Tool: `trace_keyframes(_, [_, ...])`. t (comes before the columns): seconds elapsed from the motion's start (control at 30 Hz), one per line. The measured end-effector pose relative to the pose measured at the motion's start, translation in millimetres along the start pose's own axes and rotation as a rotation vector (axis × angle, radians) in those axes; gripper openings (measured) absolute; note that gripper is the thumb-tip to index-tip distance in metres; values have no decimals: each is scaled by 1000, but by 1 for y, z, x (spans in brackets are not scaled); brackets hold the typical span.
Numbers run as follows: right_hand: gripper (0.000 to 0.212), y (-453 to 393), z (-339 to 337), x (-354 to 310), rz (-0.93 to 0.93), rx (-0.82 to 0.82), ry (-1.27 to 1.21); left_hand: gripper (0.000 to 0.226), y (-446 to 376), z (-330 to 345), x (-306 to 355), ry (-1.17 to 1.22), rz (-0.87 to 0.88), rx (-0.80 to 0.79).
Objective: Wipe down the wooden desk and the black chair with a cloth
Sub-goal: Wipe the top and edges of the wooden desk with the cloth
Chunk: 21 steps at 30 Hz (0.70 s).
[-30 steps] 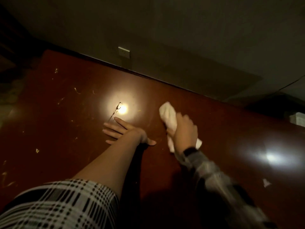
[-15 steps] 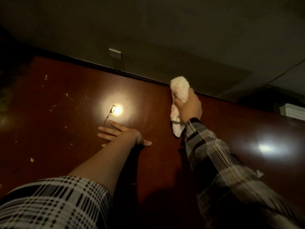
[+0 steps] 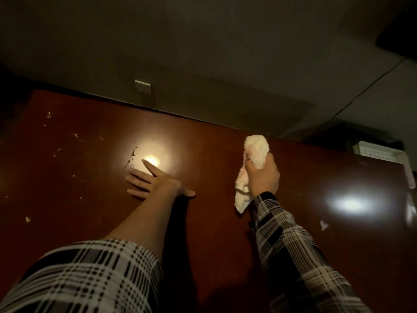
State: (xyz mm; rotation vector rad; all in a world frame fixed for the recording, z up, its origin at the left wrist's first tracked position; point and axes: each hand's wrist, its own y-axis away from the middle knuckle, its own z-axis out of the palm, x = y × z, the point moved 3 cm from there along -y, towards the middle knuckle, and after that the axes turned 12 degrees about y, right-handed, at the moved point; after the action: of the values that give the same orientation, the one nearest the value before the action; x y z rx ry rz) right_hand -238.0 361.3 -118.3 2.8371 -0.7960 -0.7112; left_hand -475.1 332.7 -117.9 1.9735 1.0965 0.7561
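Note:
A dark red-brown wooden desk [image 3: 90,199] fills the lower view, glossy, with light reflections and scattered small crumbs on its left half. My right hand [image 3: 262,177] grips a bunched white fluffy cloth [image 3: 256,150] and presses it on the desk near the back edge; the cloth's tail [image 3: 241,197] hangs below my fist. My left hand [image 3: 153,182] lies flat on the desk with fingers spread, left of the cloth. No chair is in view.
A wall runs behind the desk with a socket plate [image 3: 142,85] above its back edge. A white tray-like object [image 3: 379,152] sits at the desk's far right corner. A thin cable [image 3: 361,91] runs down the wall. A small white scrap [image 3: 324,225] lies on the right.
My right hand swept the cloth from the desk's middle out to the back edge, then drew it slightly back and to the right. My left hand stayed planted.

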Motion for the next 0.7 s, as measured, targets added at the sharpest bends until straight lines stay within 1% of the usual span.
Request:
trace_keyframes(0.1, [43, -22, -16, 23, 92, 28, 53, 165, 2, 17, 18, -53, 68, -61])
trace_keyframes(0.2, [45, -41, -21, 37, 138, 27, 121, 167, -1, 31, 23, -81, 92, -41])
trace_keyframes(0.3, [46, -53, -14, 38, 177, -6, 197, 168, -5, 35, 24, -68, 84, -42])
trace_keyframes(0.4, [48, -58, -3, 29, 189, 9, 289, 167, -8, 34, 28, -60, 93, -61])
trace_keyframes(0.47, [50, -60, 5, 21, 174, 37, 321, 166, -10, 35, 30, -78, 79, -68])
trace_keyframes(0.6, [47, -59, 21, -8, 85, 55, 381, 166, -13, 38, 30, -96, 55, -68])
trace_keyframes(0.67, [46, -50, 31, -27, 10, 32, 402, 167, -14, 39, 30, -105, 54, -60])
trace_keyframes(0.7, [45, -41, 35, -36, -55, 13, 418, 167, -13, 39, 30, -107, 53, -56])
